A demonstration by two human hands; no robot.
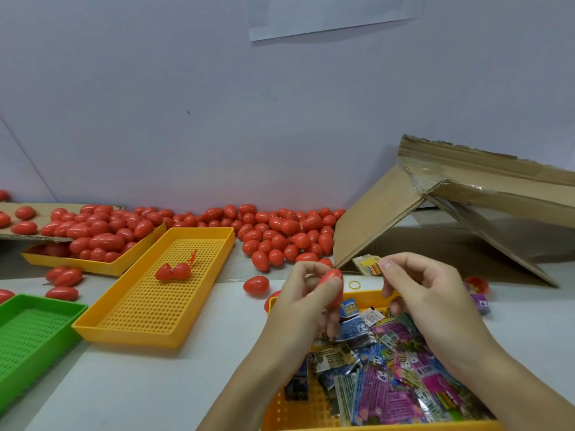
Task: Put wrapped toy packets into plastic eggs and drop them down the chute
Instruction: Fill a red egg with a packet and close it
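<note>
This is looking like a small packing workshop: a heap of red plastic eggs [280,234] is lying beyond the hands, sorting trays [161,281] are sitting to their left, and a cardboard chute [435,213] is leaning against a bare wall.

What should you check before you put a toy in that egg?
1. Egg held in left hand: ok.
2. Egg open: cannot tell, fingers hide it.
3. Packet in right hand: not ok, fingers curled, nothing seen in them.
4. Packets within reach, in the tray under both hands: ok.
5. Chute mouth free: cannot tell, though one packet lies at its foot.
</note>
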